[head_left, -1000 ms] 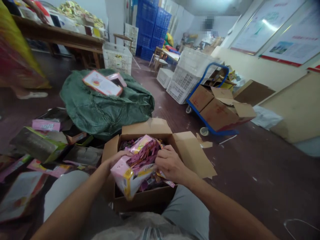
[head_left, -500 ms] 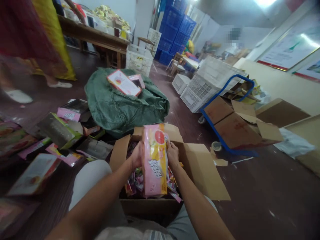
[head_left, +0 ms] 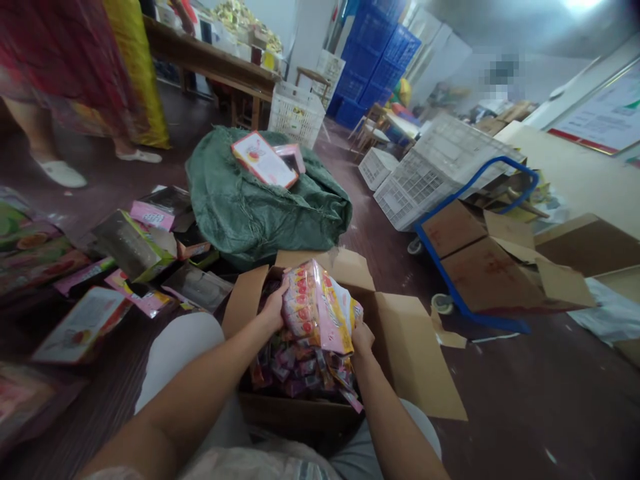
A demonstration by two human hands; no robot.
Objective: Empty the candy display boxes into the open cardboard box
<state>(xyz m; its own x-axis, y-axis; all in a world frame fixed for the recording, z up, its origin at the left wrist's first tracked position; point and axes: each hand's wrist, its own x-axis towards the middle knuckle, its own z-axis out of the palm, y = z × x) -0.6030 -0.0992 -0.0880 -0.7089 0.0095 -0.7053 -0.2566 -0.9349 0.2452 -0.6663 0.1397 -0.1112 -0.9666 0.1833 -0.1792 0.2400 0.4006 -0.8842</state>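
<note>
1. Took clock directions from the open carton (head_left: pixel 300 410), with 12 straight ahead.
2. Saw pink-and-yellow package (head_left: pixel 325 307) held tilted above the carton's opening, slightly toward 1 o'clock.
3. Found left hand (head_left: pixel 276 305) at the package's 9 o'clock edge, fingers closed on it.
4. Found right hand (head_left: pixel 363 337) at the package's 4 o'clock corner, fingers gripping there; could not tell exact fingertip placing.
5. Noted small wrapped packets (head_left: pixel 300 370) heaped in the carton, below the package.
6. Spotted green sack (head_left: pixel 265 217) near 12 o'clock, bearing white-and-orange box (head_left: pixel 263 160) and pink box (head_left: pixel 296 160).
7. Logged scattered boxes (head_left: pixel 133 247) at 9 to 10 o'clock.
8. Sighted blue trolley (head_left: pixel 447 280) at 2 o'clock, loaded with brown cartons (head_left: pixel 493 277).
9. Marked wooden tabletop (head_left: pixel 210 57) at 11 o'clock, well apart.
</note>
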